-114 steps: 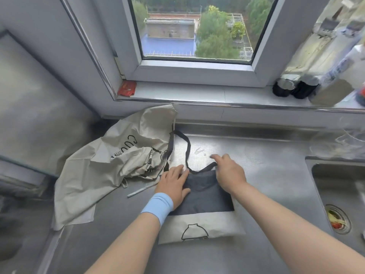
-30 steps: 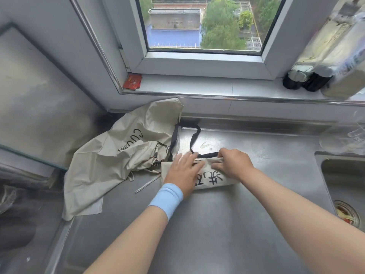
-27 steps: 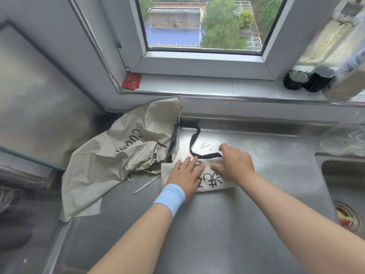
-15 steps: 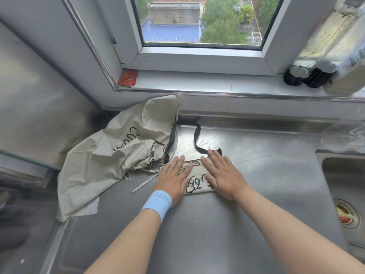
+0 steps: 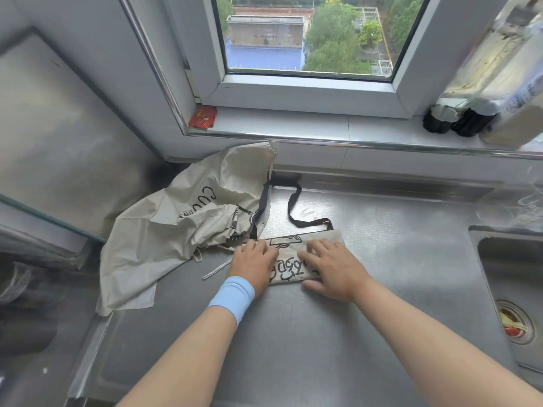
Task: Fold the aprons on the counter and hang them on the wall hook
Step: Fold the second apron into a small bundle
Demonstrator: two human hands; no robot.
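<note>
A beige apron folded into a small flat packet (image 5: 289, 261) with black print lies on the steel counter (image 5: 293, 333). Its black neck strap (image 5: 293, 211) loops away toward the back wall. My left hand (image 5: 254, 264), with a blue wristband, presses flat on the packet's left end. My right hand (image 5: 330, 267) presses flat on its right end, fingers straight. A second beige apron (image 5: 179, 227) lies crumpled and unfolded to the left, against the corner. No wall hook is in view.
A sink (image 5: 514, 295) with food scraps in its drain lies at the right. The window sill (image 5: 323, 124) holds a red packet (image 5: 202, 117) and dark bottles (image 5: 458, 118). A stove area sits lower at the far left.
The apron went from a wider fold with its dark side up to a small packet. My right hand left the strap end and both hands now press flat on it.
</note>
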